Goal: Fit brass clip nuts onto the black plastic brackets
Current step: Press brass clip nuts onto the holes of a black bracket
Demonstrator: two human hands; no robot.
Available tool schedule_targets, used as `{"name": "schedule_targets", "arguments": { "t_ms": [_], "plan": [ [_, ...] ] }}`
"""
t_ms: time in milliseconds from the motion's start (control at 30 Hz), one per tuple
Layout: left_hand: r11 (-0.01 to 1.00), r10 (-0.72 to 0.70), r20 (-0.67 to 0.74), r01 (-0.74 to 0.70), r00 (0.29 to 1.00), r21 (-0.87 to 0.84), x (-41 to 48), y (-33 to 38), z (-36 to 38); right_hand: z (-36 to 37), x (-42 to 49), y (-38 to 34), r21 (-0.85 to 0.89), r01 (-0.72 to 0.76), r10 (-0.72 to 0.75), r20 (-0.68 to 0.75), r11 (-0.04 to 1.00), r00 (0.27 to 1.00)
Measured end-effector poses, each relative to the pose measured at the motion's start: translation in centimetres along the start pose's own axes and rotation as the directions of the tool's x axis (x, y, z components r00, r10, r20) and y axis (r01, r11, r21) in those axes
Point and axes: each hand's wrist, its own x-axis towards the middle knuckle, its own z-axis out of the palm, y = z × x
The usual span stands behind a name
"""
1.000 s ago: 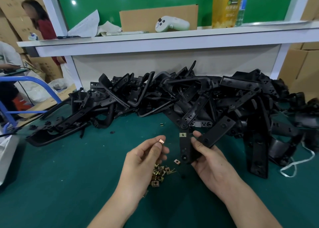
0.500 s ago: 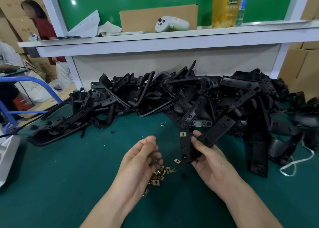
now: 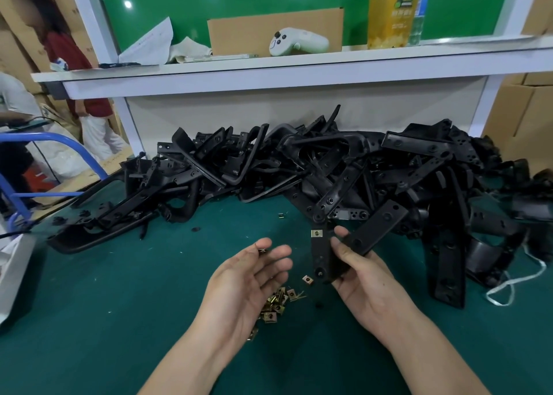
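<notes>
Left hand (image 3: pixel 248 278) half open, a brass clip nut (image 3: pixel 262 250) loose at its fingertips; spare clip nuts (image 3: pixel 276 303) on the surface beneath. Right hand (image 3: pixel 363 278) fingers grip the black bracket (image 3: pixel 321 257), one fitted nut (image 3: pixel 317 233) above them. Risk: the loosely held nut drops.

2 bare forearms come up from the bottom edge, no sleeves in sight, no gloves, no watch or rings showing. Left hand (image 3: pixel 248 278) and right hand (image 3: pixel 363 278) both uncovered, nails short and plain.
</notes>
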Motion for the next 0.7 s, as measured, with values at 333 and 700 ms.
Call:
{"name": "schedule_targets", "arguments": {
  "t_ms": [333, 700],
  "plan": [
    [0.993, 0.055, 0.023, -0.057, 0.998, 0.107, 0.1, -0.16, -0.01, 0.1, -0.15, -0.06, 0.006, 0.006, -0.006, 0.018, 1.0, 1.0],
    [0.989, 0.068, 0.054, -0.075, 0.996, 0.128, 0.13, -0.41, 0.04, -0.03, -0.11, -0.04, 0.007, 0.005, -0.005, 0.01, 1.0, 1.0]
  ]
}}
